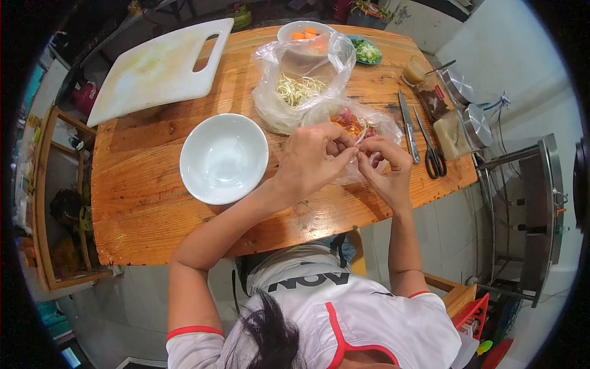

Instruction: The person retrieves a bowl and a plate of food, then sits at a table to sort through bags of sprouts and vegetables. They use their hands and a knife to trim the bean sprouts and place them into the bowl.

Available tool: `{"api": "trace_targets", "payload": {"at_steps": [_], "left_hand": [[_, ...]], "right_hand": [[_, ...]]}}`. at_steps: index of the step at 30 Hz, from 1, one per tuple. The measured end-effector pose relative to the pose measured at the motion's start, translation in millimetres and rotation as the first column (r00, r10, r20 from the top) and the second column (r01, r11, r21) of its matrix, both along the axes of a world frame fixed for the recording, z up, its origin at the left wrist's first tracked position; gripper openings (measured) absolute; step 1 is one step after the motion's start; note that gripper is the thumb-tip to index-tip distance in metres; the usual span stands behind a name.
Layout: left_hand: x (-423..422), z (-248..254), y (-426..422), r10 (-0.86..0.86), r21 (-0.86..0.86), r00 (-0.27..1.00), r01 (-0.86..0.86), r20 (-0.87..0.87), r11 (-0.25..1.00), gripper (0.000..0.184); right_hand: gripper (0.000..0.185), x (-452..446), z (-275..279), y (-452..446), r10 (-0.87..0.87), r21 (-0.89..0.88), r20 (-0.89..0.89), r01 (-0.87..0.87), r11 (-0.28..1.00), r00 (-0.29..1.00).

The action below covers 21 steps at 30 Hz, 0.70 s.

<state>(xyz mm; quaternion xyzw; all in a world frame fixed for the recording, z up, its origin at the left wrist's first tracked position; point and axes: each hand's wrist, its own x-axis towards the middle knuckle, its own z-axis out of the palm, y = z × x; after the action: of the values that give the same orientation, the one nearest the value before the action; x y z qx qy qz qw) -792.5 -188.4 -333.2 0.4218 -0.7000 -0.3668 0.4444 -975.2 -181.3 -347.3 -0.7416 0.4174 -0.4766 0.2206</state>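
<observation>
The wooden table (147, 203) fills the middle of the frame, with the person's white, red-trimmed shirt (295, 320) below it. A white cutting board (153, 67) lies at the table's upper left, its handle slot toward the right. The white bowl (224, 158), left of centre, holds nothing but reflections of light. At upper centre an open clear bag (264, 101) holds bean sprouts (298, 89); just below and to its right, a smaller clear bag (390, 126) holds red and orange pieces (349, 123).

The left hand (316, 154) and right hand (387, 166) meet over the smaller bag's near side. Each has thumb and forefinger pinched at a pale strip (360, 140), which is held between them above the bag; what it is, is too small to tell.

Two lidded jars (433, 95) are at the table's right edge, one brown inside, one pale. Left of them lie a knife (408, 126) and black-handled scissors (431, 150), side by side. A second white bowl (286, 32), with orange chunks (304, 35), sits at the far edge behind the sprouts. Right of it are a small dish (376, 60) of chopped greens (365, 51) and, farther right, a glass (414, 72) of tan liquid.
</observation>
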Motion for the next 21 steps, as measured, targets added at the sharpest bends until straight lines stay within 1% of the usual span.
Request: {"api": "trace_targets", "payload": {"at_steps": [1,3,6,9,10,11,12,14,16,19,21], "left_hand": [[-1,-1,1,-0.006,0.001,1.000,0.006,-0.020,1.000,0.012],[-4,-2,2,-0.003,-0.051,0.999,0.001,-0.034,0.999,0.011],[-5,1,3,-0.004,-0.132,1.000,0.003,-0.009,0.991,0.011],[2,14,4,-0.004,-0.186,1.000,0.009,0.029,0.983,0.012],[7,23,5,-0.005,-0.204,0.999,0.012,0.040,0.979,0.012],[18,38,8,0.022,-0.217,0.978,0.025,0.209,0.976,0.013],[32,53,12,0.050,-0.229,0.927,0.040,0.373,0.973,0.013],[67,75,24,0.104,-0.296,0.782,0.106,0.614,0.949,0.012],[106,92,40,0.135,-0.165,0.643,-0.014,0.754,0.986,0.009],[129,76,36,0.216,-0.165,0.404,-0.156,0.889,0.974,0.005],[136,60,32,0.136,-0.075,0.404,-0.162,0.905,0.984,0.005]], "right_hand": [[0.013,0,-2,-1,0.004,0.017,0.020,-0.004,1.000,1.000],[0.011,-1,-4,-3,0.006,0.049,0.059,-0.009,0.999,0.998],[0.009,0,-7,-4,0.020,0.110,0.189,-0.041,0.993,0.982],[0.009,-4,-10,-11,-0.043,0.165,0.135,0.021,0.986,0.990],[0.009,-7,-6,-15,-0.069,0.078,0.012,0.068,0.995,0.998],[0.009,-9,-1,-20,-0.106,-0.018,-0.107,0.105,0.994,0.989],[0.009,-12,4,-23,-0.155,-0.116,-0.218,0.132,0.984,0.964],[0.006,-15,12,-27,-0.170,-0.090,-0.288,0.150,0.985,0.942],[0.005,-15,24,-32,-0.172,-0.037,-0.327,0.169,0.985,0.929],[0.009,-8,39,-42,-0.161,-0.121,-0.440,0.120,0.985,0.884],[0.010,6,59,-48,-0.169,-0.203,-0.444,0.085,0.975,0.880]]}}
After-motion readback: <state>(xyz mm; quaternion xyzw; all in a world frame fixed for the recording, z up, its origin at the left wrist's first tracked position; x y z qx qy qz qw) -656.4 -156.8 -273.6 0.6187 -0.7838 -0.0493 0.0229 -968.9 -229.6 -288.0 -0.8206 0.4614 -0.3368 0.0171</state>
